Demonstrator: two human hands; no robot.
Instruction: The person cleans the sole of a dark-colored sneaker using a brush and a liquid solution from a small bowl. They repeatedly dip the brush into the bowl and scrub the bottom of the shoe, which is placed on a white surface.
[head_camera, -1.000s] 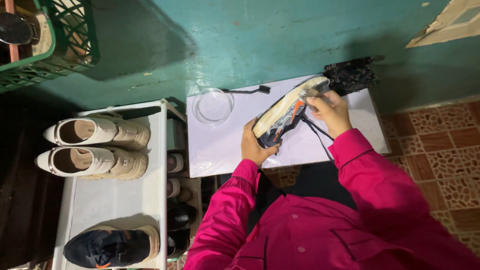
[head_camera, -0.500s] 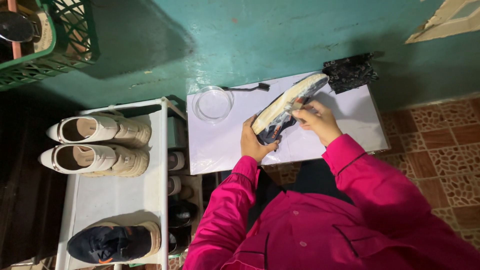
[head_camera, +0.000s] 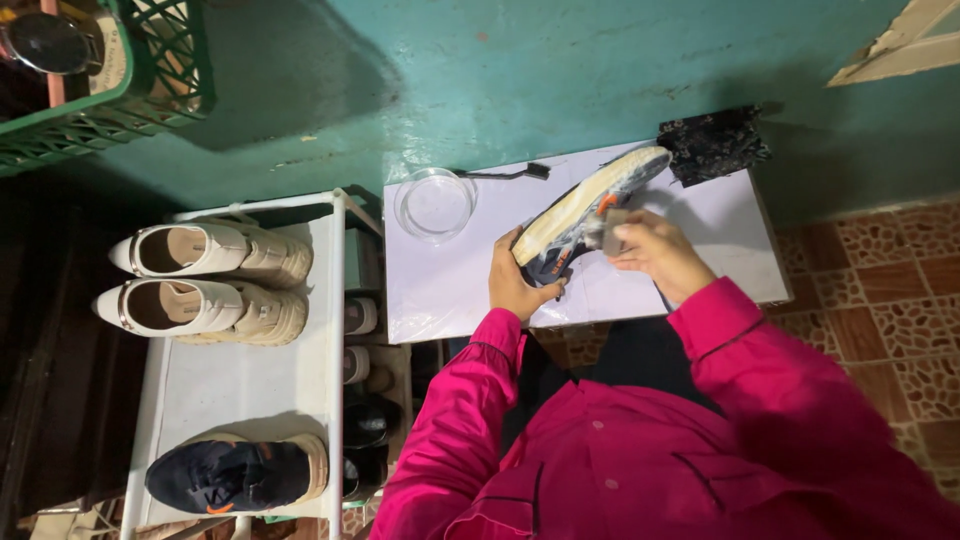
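A dark sneaker with a pale dirty sole and orange accents (head_camera: 590, 205) is held tilted on its side above the white table (head_camera: 450, 290). My left hand (head_camera: 518, 280) grips its heel end from below. My right hand (head_camera: 655, 250) pinches a small grey pad (head_camera: 612, 228) against the shoe's side. Both arms wear bright pink sleeves. A clear round bowl (head_camera: 435, 203) and a dark toothbrush (head_camera: 505, 174) lie on the table to the left of the shoe. A black patterned cloth (head_camera: 715, 145) sits at the table's far right corner.
A white shoe rack (head_camera: 240, 390) stands left of the table with a pair of white shoes (head_camera: 205, 280) and a dark sneaker (head_camera: 235, 475) on top, more shoes on lower shelves. A green crate (head_camera: 100, 70) is at top left. Teal wall ahead, patterned tiles at right.
My right hand slid back along the shoe from near its toe toward the middle, pad against the side. The shoe's toe has swung a little farther from me.
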